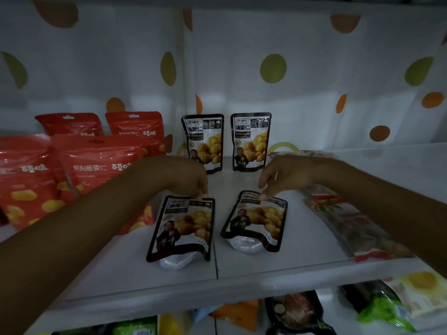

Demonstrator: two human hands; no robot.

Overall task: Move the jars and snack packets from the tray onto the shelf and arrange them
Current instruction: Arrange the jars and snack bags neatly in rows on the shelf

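Two black chestnut packets stand upright at the back of the white shelf (302, 250), one to the left (205, 141) and one to the right (251, 141). Two more of the same kind stand nearer me, a left one (183, 228) and a right one (256, 221), both leaning back. My left hand (191, 175) pinches the top edge of the near left packet. Fingertips of my right hand (285, 175) pinch the top edge of the near right packet. No jars or tray are in view.
Several red chestnut packets (96, 165) stand in rows on the shelf's left part. A long printed packet (350, 226) lies flat on the right, partly under my right forearm. A dotted curtain (273, 68) backs the shelf. More packets (297, 310) fill the shelf below.
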